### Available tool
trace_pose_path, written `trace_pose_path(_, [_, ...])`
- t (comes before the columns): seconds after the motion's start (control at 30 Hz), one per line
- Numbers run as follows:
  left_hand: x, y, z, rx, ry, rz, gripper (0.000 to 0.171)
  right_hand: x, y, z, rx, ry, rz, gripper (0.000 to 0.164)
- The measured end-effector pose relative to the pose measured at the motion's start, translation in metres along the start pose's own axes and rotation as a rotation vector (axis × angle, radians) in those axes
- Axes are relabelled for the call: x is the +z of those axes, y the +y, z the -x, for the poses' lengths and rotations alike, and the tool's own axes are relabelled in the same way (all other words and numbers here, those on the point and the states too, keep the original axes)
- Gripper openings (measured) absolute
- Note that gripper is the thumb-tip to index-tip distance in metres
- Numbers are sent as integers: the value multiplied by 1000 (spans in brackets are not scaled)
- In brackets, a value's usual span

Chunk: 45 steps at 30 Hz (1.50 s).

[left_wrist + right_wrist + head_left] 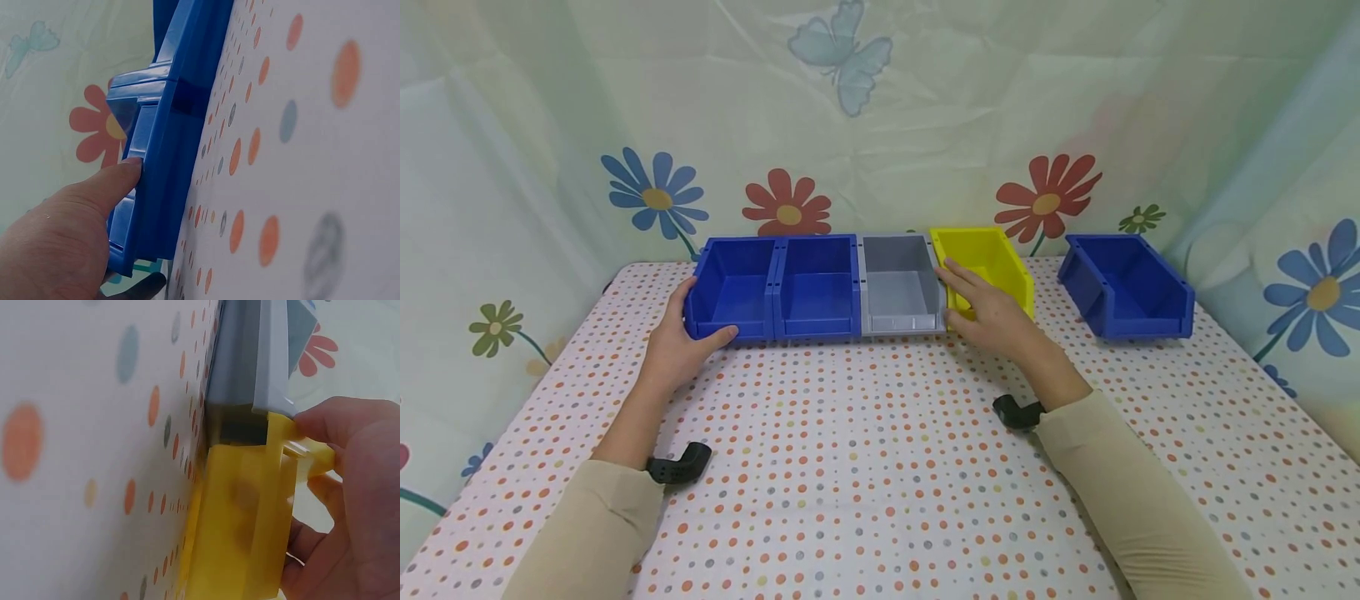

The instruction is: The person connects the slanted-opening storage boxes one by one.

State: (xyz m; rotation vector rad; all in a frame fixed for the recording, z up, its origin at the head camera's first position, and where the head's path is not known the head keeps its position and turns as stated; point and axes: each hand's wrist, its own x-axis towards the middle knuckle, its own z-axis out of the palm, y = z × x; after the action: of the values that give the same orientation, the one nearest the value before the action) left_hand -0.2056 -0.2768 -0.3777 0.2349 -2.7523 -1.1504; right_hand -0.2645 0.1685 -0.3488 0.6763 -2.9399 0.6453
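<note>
Four open-front storage bins stand side by side: a left blue bin (735,287), a second blue bin (817,292), a grey bin (901,287) and a yellow bin (1000,262). My left hand (677,342) grips the left blue bin at its outer front corner. Its thumb lies on the front lip, also seen in the left wrist view on that blue bin (156,187). My right hand (992,317) holds the yellow bin (240,519) near its left wall. The thumb touches the corner where yellow meets grey; other fingers are partly hidden behind the yellow plastic.
Another blue bin (1131,287) stands apart on the right, turned slightly. A dotted cloth (850,467) covers the table. Behind and at the sides hangs a flowered curtain (925,125). Black wrist devices (681,465) stick out beside both sleeves.
</note>
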Motion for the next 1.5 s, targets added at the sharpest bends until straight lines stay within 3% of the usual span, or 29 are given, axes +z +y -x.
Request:
trace_pose_path(0.7, [-1, 1, 0, -19, -3, 6, 106, 0, 1, 3, 23, -71, -27, 78])
trace_pose_path(1.5, [0, -1, -1, -5, -2, -4, 106, 3, 2, 4, 42, -27, -63, 80])
